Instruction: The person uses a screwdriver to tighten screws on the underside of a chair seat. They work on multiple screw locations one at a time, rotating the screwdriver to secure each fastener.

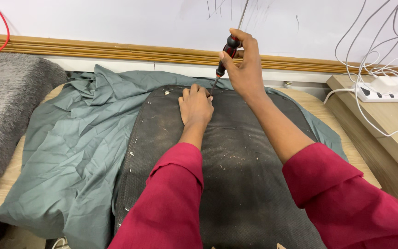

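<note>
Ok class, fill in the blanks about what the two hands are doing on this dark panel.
1. The right hand holds a ____ with a red and black handle.
2. The left hand lies flat on the ____ panel.
3. The crumpled cloth beside the panel is grey-____.

Missing words: screwdriver; black; green

Wooden table (321,108) bears grey-green cloth (74,147) under a black panel (240,175).
</note>
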